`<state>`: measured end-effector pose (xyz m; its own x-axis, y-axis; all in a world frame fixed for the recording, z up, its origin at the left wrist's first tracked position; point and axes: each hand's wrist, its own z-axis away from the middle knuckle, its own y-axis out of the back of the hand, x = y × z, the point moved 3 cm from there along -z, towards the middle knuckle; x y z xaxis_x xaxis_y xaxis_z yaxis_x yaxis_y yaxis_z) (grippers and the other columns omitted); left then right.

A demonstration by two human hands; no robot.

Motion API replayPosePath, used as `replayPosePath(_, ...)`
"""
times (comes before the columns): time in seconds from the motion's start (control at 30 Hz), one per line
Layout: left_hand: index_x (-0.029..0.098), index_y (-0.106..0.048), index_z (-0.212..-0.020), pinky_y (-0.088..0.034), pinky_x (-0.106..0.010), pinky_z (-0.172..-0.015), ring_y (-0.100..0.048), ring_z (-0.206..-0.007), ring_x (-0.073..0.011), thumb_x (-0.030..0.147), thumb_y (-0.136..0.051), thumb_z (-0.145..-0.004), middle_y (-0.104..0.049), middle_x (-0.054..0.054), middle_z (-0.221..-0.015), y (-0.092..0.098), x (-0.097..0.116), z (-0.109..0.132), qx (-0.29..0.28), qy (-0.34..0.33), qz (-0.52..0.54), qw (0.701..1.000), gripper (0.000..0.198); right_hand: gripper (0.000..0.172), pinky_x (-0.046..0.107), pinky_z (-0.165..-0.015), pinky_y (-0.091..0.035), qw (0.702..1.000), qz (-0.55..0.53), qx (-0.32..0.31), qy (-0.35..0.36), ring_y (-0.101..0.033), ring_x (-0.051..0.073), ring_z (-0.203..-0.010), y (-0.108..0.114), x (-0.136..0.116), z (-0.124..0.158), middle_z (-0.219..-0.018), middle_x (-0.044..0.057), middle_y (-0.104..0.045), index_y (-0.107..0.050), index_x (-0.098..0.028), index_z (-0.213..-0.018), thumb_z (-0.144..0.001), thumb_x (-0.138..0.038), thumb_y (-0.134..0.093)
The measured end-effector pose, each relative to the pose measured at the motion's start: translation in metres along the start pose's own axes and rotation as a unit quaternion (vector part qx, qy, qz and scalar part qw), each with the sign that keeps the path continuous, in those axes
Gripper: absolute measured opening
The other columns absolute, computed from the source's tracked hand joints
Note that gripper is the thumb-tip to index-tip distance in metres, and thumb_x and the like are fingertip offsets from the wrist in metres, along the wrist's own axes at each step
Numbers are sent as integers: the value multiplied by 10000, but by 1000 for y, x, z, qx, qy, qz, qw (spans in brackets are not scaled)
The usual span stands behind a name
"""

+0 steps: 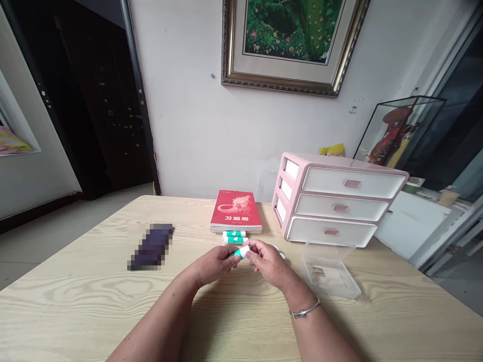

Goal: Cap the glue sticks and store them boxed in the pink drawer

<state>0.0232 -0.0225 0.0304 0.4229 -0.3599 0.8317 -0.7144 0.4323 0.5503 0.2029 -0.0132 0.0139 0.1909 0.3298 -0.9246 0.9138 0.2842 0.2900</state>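
A green-and-white glue stick (241,252) is held between both hands over the table, tilted up toward the right. My left hand (215,264) is closed around its green body. At the white end, my right hand (269,262) pinches with thumb and fingers. Just beyond the hands, two more glue sticks (235,241) lie on their sides in front of a red book (236,210). Small white round pieces (282,255) show behind my right hand, which partly hides them, so I cannot tell their kind.
A clear plastic box (332,281) with its lid raised stands to the right. Behind it is a pink-and-white three-drawer unit (339,198). A dark, pixelated flat object (151,246) lies on the left of the wooden table (86,281). The wall (188,125) rises behind.
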Motion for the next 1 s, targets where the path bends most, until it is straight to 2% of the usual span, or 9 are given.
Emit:
replayPosePath(0.1, 178, -637, -1046, -440, -262, -736, -572, -812, -167, 471, -440, -940, -656, -22, -916, -4, 0, -4, 30, -29, -37, 998, 369, 353, 224, -507, -466, 999, 4, 27, -25, -544, 107, -570, 0, 5, -3, -707, -17, -573, -635, -177, -1057, -870, -471, -579)
replayPosePath(0.2, 202, -632, -1129, -442, -287, -825, -599, -934, -209, 379, -477, -933, -679, -54, -1060, -9, 1, -7, 92, -59, -87, 990, 306, 395, 232, -469, -469, 996, 5, 63, -69, -559, 120, -519, 0, 8, -5, -635, -22, -567, -655, -162, -987, -843, -523, -581)
replayPosePath(0.3, 213, -630, -1163, -448, -301, -827, -615, -952, -230, 327, -498, -925, -668, -84, -1100, -12, 4, -7, 130, -57, -152, 978, 295, 442, 238, -431, -457, 990, 29, 95, -98, -561, 133, -479, 1, 10, -6, -569, -26, -547, -657, -162, -893, -833, -587, -555)
replayPosePath(0.47, 230, -614, -1195, -466, -301, -817, -625, -980, -235, 283, -512, -923, -647, -97, -1127, -13, 11, -6, 136, -46, -207, 968, 295, 495, 239, -414, -409, 984, 96, 111, -97, -560, 145, -449, 3, 15, -6, -499, -21, -538, -627, -186, -771, -847, -658, -498)
replayPosePath(0.6, 218, -609, -1194, -470, -301, -831, -617, -1004, -237, 251, -531, -921, -644, -104, -1112, -14, 12, -6, 142, -53, -244, 958, 286, 534, 222, -368, -356, 982, 97, 119, -110, -514, 127, -386, 3, 19, -7, -435, -32, -492, -578, -200, -679, -841, -698, -475)
replayPosePath(0.8, 196, -603, -1162, -470, -340, -856, -596, -1033, -259, 193, -554, -907, -646, -104, -1089, -18, 18, -7, 146, -60, -324, 933, 259, 558, 223, -287, -298, 972, 70, 128, -186, -451, 90, -299, 0, 16, -6, -562, 1, -581, -547, -191, -628, -808, -715, -486)
replayPosePath(1.0, 219, -600, -1118, -457, -345, -850, -599, -1017, -258, 180, -551, -899, -643, -90, -1069, -22, 19, -7, 149, -64, -332, 929, 227, 543, 205, -274, -238, 962, 23, 131, -237, -391, 91, -272, 0, 12, -2, -381, -58, -389, -473, -210, -552, -820, -683, -482)
